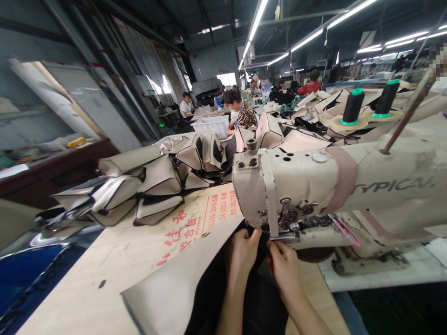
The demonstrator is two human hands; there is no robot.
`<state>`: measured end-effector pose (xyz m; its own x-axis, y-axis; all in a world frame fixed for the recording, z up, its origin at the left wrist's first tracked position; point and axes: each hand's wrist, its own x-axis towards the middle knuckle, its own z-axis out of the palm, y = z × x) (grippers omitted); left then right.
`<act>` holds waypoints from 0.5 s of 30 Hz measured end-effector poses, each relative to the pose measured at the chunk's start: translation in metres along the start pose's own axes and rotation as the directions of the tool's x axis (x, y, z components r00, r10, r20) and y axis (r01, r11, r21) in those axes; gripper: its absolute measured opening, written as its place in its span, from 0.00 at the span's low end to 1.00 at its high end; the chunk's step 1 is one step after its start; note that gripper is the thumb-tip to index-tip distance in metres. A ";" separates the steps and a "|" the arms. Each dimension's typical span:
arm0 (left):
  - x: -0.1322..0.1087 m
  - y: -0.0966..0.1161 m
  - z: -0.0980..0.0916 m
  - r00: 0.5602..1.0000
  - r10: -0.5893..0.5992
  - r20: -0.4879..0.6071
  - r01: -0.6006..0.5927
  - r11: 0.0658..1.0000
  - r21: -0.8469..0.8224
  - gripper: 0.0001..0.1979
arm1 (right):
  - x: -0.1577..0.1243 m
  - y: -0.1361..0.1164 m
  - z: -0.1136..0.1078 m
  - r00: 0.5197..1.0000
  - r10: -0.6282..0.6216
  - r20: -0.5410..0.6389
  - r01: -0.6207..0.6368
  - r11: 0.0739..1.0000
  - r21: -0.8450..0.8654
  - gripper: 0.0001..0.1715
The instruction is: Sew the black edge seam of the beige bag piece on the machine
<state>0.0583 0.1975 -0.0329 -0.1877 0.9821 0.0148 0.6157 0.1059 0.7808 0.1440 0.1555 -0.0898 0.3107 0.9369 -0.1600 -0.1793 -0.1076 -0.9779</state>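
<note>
Black fabric [206, 302] is what we are pinching, left hand [242, 260] and right hand [284, 267] close together, at the sewing machine [314, 181] at one o'clock, with stitched beige panels [157, 179] lying heaped at ten.

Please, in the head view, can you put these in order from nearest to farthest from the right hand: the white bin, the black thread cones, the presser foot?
From the right hand:
1. Presser foot: just above the hand, under the sewing machine head.
2. Black thread cones: on the right, behind the machine.
3. White bin: far ahead, left of the machine, beyond the stacked pieces.
</note>
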 end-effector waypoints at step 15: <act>0.008 0.005 0.000 0.999 0.004 -0.042 -0.006 0.999 -0.039 0.13 | 0.002 -0.006 0.003 0.996 0.010 0.086 -0.006 0.999 -0.045 0.27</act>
<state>0.0596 0.2063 -0.0287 -0.2173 0.9751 0.0442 0.5862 0.0942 0.8047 0.1433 0.1592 -0.0835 0.2272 0.9610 -0.1578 -0.1389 -0.1284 -0.9819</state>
